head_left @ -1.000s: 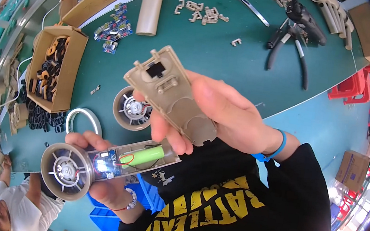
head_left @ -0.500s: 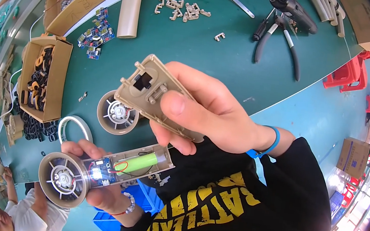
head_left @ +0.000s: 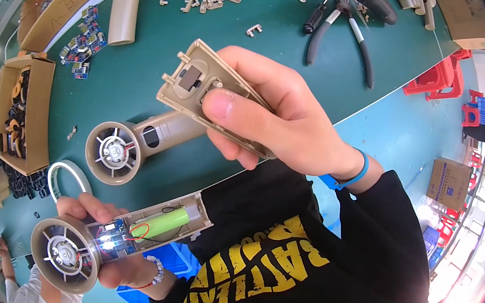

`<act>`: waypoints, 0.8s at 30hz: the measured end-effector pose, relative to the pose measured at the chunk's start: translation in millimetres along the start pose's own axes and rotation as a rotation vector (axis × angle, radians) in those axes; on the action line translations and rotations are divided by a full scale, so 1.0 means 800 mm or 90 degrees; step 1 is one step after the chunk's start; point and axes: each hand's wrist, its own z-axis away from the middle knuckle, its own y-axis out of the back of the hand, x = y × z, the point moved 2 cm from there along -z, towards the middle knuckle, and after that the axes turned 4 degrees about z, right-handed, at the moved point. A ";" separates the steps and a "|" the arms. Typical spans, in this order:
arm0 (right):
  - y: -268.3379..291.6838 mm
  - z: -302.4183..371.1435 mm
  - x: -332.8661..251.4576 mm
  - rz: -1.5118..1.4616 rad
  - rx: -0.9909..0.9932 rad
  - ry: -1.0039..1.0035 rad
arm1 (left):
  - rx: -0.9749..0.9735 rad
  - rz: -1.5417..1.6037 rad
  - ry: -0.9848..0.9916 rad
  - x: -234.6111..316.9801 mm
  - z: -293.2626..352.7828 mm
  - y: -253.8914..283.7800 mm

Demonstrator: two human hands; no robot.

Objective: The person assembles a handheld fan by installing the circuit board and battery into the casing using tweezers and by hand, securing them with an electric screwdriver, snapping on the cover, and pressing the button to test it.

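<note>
fan body [head_left: 121,236], opened to show its green battery [head_left: 160,224] and lit blue board, sits gripped in the left hand [head_left: 99,240]. above it, the right hand [head_left: 277,119] pinches the beige cover [head_left: 210,95], now swung closer than a second ago. beyond the cover, an assembled fan [head_left: 133,143] lies on the green table [head_left: 253,67].

A fan [head_left: 133,143] lies on the table [head_left: 255,55] — pliers [head_left: 343,36] behind, boxes [head_left: 21,110] left.
</note>
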 end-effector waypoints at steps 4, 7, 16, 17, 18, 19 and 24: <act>0.008 0.001 0.008 0.084 0.047 -0.032 | 0.112 -0.080 -0.009 0.002 0.004 -0.006; 0.019 0.001 0.012 0.157 0.075 -0.046 | 0.116 -0.046 0.042 0.010 0.003 0.003; 0.073 -0.009 0.001 0.434 0.080 -0.158 | 0.092 0.003 0.234 0.035 -0.010 -0.013; 0.073 -0.008 -0.001 0.509 0.081 -0.130 | 0.126 -0.053 0.271 0.037 -0.010 -0.016; 0.073 -0.007 -0.003 0.583 0.081 -0.102 | 0.124 -0.052 0.270 0.035 -0.010 -0.021; 0.071 -0.009 -0.004 0.582 0.078 -0.101 | 0.140 -0.060 0.251 0.034 -0.009 -0.024; 0.072 -0.007 -0.007 0.578 0.074 -0.180 | 0.047 0.039 0.138 0.011 0.000 -0.003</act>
